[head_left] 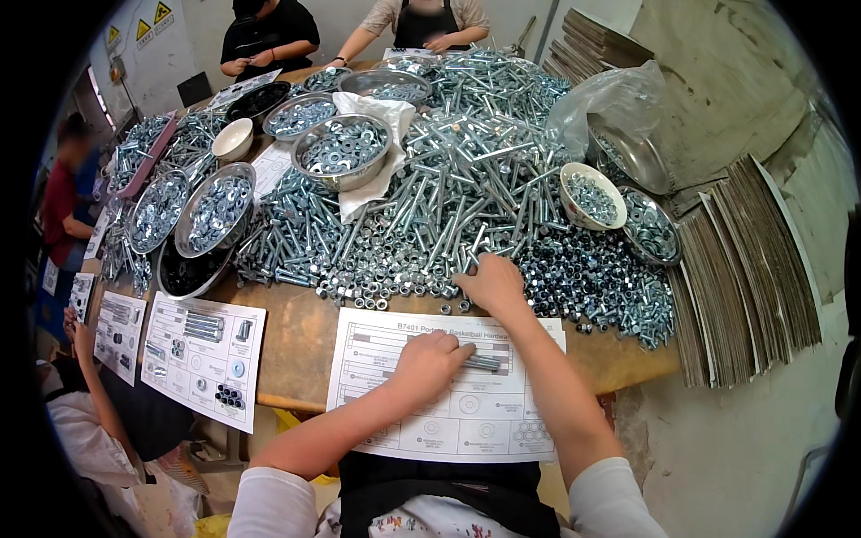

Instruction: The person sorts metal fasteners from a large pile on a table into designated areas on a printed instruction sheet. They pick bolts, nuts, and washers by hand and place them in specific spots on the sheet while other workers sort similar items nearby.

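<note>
A white printed parts sheet (359, 394) lies on the table edge in front of me. My left hand (425, 368) rests over the sheet, its curled fingers closed at the left ends of a few silver bolts (484, 362) lying side by side on it. Beyond the sheet, my right hand (491, 285) reaches to the front of the heap, fingertips bent down among loose silver nuts (381, 273) and long bolts (439, 197). Whatever those fingers pinch, if anything, is hidden. Dark-centred nuts (574, 278) lie just right of this hand.
Metal bowls of washers (341, 148) stand on the heap. A white bowl (593, 195) of small parts sits at right, near a clear plastic bag (610, 99). Cardboard stacks (744, 269) stand farther right. At left lies another parts sheet (202, 359); co-workers stand around the table.
</note>
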Tool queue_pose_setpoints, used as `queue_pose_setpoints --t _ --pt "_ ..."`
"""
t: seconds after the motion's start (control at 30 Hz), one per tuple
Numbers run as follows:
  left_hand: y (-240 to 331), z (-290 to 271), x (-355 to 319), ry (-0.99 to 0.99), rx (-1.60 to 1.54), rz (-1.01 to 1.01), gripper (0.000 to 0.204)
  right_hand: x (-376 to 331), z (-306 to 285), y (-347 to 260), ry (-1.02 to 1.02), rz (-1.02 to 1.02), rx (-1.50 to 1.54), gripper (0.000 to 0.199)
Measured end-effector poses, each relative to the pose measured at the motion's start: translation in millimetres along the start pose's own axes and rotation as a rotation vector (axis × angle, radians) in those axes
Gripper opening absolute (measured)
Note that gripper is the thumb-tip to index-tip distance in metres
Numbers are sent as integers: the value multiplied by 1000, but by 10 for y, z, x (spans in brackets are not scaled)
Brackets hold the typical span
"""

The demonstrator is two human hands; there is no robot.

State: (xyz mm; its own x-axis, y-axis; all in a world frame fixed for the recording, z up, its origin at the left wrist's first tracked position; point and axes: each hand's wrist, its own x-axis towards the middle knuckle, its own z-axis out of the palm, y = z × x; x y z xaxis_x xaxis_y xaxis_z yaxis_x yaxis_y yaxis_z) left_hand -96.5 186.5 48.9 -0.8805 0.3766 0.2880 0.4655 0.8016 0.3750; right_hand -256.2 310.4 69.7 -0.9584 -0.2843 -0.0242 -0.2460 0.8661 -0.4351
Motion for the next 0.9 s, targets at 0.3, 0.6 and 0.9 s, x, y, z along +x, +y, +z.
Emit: queue_pose_setpoints --t 0.3,0.6,0.9 --pt "45 -210 -147 20 -136 -52 63 -71 -4 286 253 134 355 26" --pt "-81 -319 -140 162 -176 -241 66 -1231 -338 501 -11 -340 38 16" --pt "-215 -41 20 -4 -376 -246 27 -1267 -141 309 -11 -574 -57 18"
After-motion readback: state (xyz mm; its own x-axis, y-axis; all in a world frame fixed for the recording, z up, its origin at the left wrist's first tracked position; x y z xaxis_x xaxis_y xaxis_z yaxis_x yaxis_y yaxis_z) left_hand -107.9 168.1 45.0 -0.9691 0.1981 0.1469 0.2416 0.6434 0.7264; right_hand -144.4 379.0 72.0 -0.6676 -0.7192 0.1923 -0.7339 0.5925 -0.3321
